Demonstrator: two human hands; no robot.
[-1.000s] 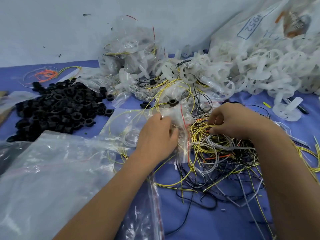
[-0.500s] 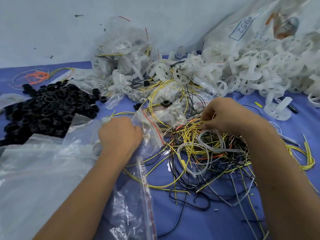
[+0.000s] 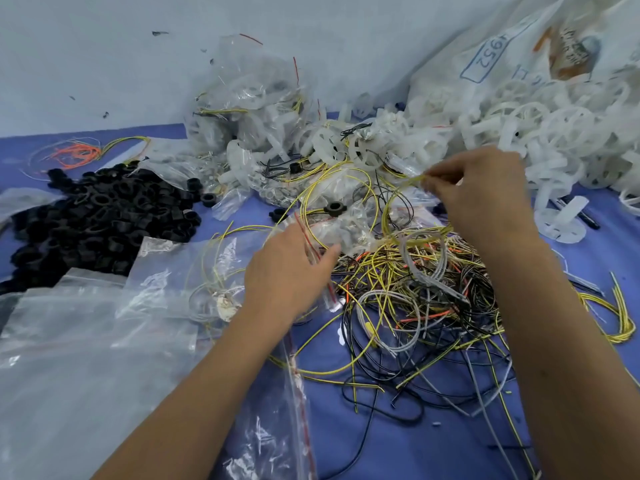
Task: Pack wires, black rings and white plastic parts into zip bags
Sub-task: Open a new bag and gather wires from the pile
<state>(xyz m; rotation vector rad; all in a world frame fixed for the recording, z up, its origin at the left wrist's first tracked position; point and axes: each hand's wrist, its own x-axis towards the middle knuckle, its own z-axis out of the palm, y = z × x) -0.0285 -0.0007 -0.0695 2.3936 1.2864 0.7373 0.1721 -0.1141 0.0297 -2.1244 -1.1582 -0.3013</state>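
Observation:
A tangle of yellow, black, grey and orange wires point(image 3: 415, 299) lies in the middle of the blue table. My right hand point(image 3: 481, 192) is raised above it and pinches a yellow wire point(image 3: 391, 202) that loops down into the tangle. My left hand point(image 3: 287, 271) grips the red-striped mouth of a clear zip bag point(image 3: 194, 271) that holds coiled wires and a white part. Black rings point(image 3: 100, 216) are heaped at the left. White plastic parts point(image 3: 519, 133) are piled at the back right.
Filled zip bags point(image 3: 252, 98) are stacked against the wall at the back. Empty clear bags point(image 3: 69, 358) lie at the front left. A big white sack point(image 3: 519, 46) stands at the far right. Orange wires point(image 3: 76, 154) lie at the far left.
My right hand has lifted up and away from the tangle, drawing a yellow wire with it. My left hand has shifted right with the mouth of the zip bag.

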